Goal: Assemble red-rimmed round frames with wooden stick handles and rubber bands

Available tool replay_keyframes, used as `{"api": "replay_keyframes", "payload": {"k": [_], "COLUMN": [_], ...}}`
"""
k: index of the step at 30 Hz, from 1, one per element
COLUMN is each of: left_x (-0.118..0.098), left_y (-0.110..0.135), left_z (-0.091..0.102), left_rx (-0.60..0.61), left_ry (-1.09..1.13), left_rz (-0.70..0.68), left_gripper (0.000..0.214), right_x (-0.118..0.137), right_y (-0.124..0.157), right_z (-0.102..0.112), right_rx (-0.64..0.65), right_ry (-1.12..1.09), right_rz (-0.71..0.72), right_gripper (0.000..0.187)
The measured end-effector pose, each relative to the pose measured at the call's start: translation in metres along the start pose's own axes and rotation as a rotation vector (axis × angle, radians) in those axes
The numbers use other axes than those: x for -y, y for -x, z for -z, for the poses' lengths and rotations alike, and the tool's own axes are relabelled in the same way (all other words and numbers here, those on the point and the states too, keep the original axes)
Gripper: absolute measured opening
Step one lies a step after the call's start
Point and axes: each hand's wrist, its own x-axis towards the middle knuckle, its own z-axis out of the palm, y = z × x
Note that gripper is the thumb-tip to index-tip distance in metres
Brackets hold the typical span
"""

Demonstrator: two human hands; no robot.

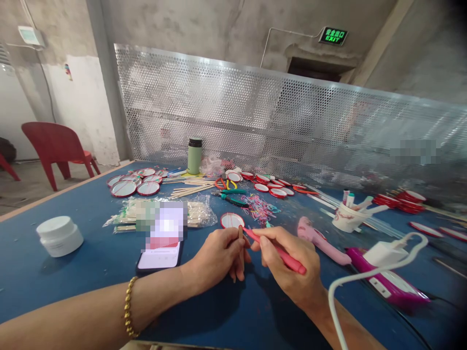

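My left hand (222, 253), a gold bead bracelet at its wrist, pinches a thin wooden stick (241, 238) that points down toward me. A round white disc with a red rim (232, 221) shows just beyond the stick's upper end; I cannot tell whether the two are joined. In my right hand (292, 257) is a pinkish-red pen (288, 258), its tip close to the top of the stick. Behind the disc lie a heap of small coloured strips (260, 209) and green-handled pliers (233, 199).
Left of my hands lie a phone (160, 257), bagged sticks (200, 214) and a white jar (60, 237). To the right are a pink glue gun (324, 243), a cup of pens (346, 217) and a purple power strip (397, 287) with a white cable. A perforated metal screen (237, 112) stands behind.
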Motion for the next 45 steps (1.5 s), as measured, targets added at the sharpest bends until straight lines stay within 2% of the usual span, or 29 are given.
{"api": "replay_keyframes", "payload": {"k": [22, 36, 40, 45], "left_x": [0.0014, 0.0014, -0.0022, 0.0003], "left_y": [-0.0002, -0.0005, -0.0008, -0.0032], "left_z": [-0.0008, -0.002, -0.001, 0.0001], "left_rx": [-0.002, -0.009, 0.023, 0.014], "left_ry": [0.004, 0.117, 0.094, 0.079], "left_rz": [0.0, 0.087, 0.095, 0.105], "left_gripper": [0.024, 0.019, 0.025, 0.023], "right_x": [-0.0011, -0.0057, -0.0055, -0.0096], "right_y": [0.0008, 0.0032, 0.0022, 0.0003], "right_z": [-0.0005, 0.0003, 0.0007, -0.0002], "right_rx": [0.011, -0.037, -0.038, -0.048], "right_ry": [-0.011, -0.032, -0.082, -0.098], "right_rz": [-0.012, -0.046, -0.066, -0.076], "right_gripper": [0.016, 0.022, 0.018, 0.019]}}
